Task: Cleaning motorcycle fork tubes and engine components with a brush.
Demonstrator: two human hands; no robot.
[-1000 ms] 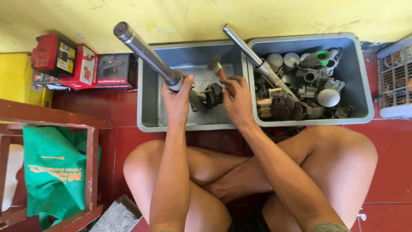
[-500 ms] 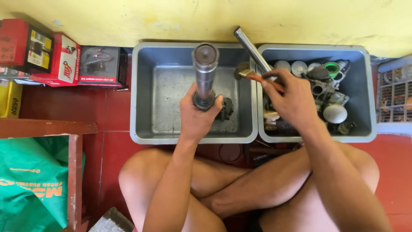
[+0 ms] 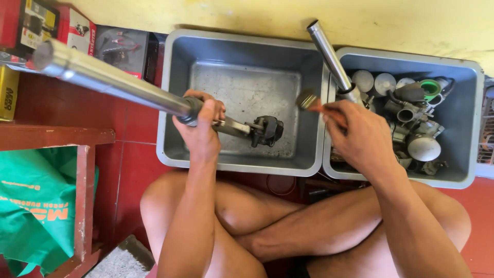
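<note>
Left hand (image 3: 201, 135) wrapped tight round long shiny steel fork tube (image 3: 110, 80), its dark lower end over the left grey plastic tub (image 3: 242, 163). Right hand (image 3: 360, 136) closed on small orange-handled brush (image 3: 311, 103), bristles btwn both tubs, near 2nd tube (image 3: 329, 54).

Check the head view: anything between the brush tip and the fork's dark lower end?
Nothing: between the brush and the fork's dark lower end, the head view shows only the grey tub's bare floor.

head view | looks straight down | close over lap and grey tub (image 3: 175, 103)
</note>
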